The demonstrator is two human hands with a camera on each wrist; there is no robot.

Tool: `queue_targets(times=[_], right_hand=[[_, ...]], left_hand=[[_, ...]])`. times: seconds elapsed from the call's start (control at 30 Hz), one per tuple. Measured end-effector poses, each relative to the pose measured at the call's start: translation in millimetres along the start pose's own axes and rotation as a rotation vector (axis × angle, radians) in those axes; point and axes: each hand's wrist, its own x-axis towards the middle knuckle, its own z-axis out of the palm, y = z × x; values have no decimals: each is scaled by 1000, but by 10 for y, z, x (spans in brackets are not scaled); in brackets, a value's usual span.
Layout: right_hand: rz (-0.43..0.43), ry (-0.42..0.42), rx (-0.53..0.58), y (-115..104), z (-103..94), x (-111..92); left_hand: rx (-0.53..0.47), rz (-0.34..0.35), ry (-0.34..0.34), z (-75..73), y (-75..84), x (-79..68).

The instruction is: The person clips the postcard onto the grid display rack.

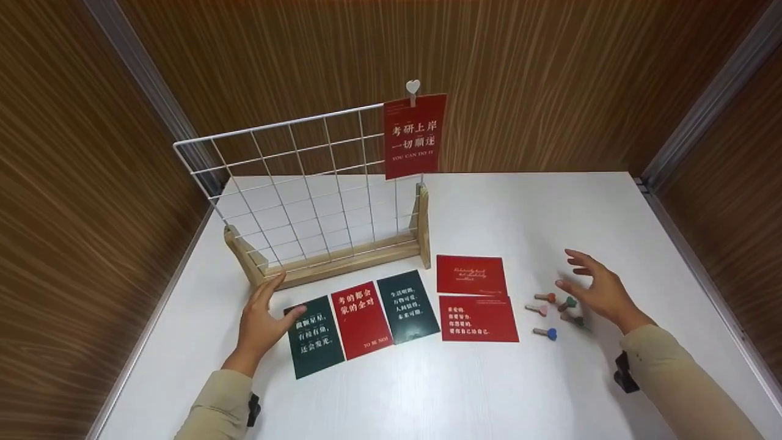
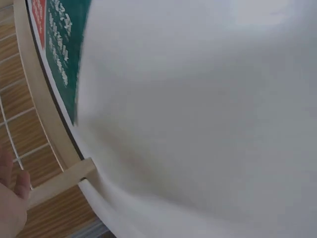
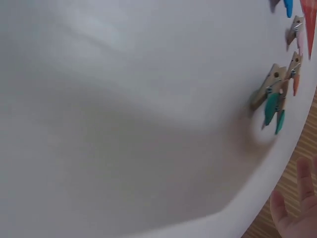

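In the head view my left hand [image 1: 259, 324] hovers at the left green card [image 1: 317, 357], its thumb overlapping the card's top corner and its fingers loosely extended by the rack's wooden base [image 1: 348, 264]. A red card [image 1: 360, 327] and a second green card [image 1: 406, 311] lie beside it in a row. My right hand [image 1: 602, 296], fingers spread and holding nothing, is right of several small wooden clips: an orange clip [image 1: 545, 297], a pink clip [image 1: 537, 310], a blue clip [image 1: 545, 333] and green ones [image 3: 272, 101].
A white wire grid [image 1: 290, 126] stands in the base. On its upper right corner hangs a red card [image 1: 414, 165] under a white heart clip [image 1: 413, 87]. Two more red cards, an upper one [image 1: 470, 287] and a lower one [image 1: 479, 336], lie mid-table. Wood-grain panels [image 1: 519, 79] enclose the table.
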Motion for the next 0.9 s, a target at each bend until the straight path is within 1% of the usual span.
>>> queue_targets(times=[0.23,0.33,0.43,0.53,0.7,0.9], right_hand=[[-7,-9,-6,90,-33,-92],[-10,-20,-7,122,-46,-118],[-16,-37,-12,156,-45,-139],[-39,-49,-16,197,-34,-162],[-76,-60,-20,247,-12,-211],[-73,-83,-42,268,2,-255]], left_hand=[[-32,-106,-87,-75,-117,-71],[-46,-139,-117,-98,-146,-91],[-38,-172,-144,-111,-165,-104],[-37,-202,-165,-115,-190,-113],[-45,-225,-202,-111,-256,-131],[-44,-242,-231,-103,-318,-147]])
